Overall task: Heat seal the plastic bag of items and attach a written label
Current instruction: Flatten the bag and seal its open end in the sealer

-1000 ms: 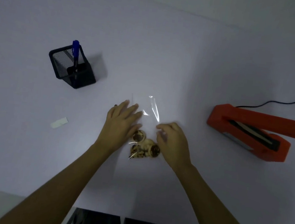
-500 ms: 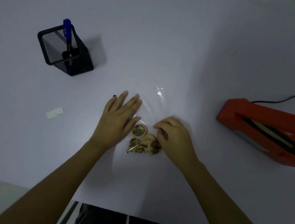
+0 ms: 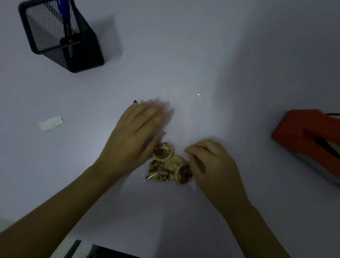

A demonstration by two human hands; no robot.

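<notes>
Dead centre of the counter (image 3: 195, 47) lies the plastic bag (image 3: 183, 128), clear and hard to trace in this dim light, its load of round brown items (image 3: 169, 163) bunched at the near end. The left hand (image 3: 136, 137) lies flat across the film, fingers (image 3: 156, 110) straight and blurred, and that looks like smoothing: pressing air out and flattening the empty part so it will seal cleanly. The right hand (image 3: 211, 165) sits at the 3 o'clock side of the items, fingers curled in on the bag's edge, apparently pinning the contents down so they stay clear of the mouth; exactly what it pinches I cannot tell.

The bag's long axis runs 6 to 12 o'clock, items toward 6, open end seemingly pointing away toward 12.

The orange heat sealer (image 3: 319, 150) waits at 3 o'clock, well apart. At 9 o'clock lies the white label (image 3: 50, 123); at 10 o'clock the black mesh holder (image 3: 69, 39) keeps the blue pen (image 3: 62, 2) upright, handy for writing.
</notes>
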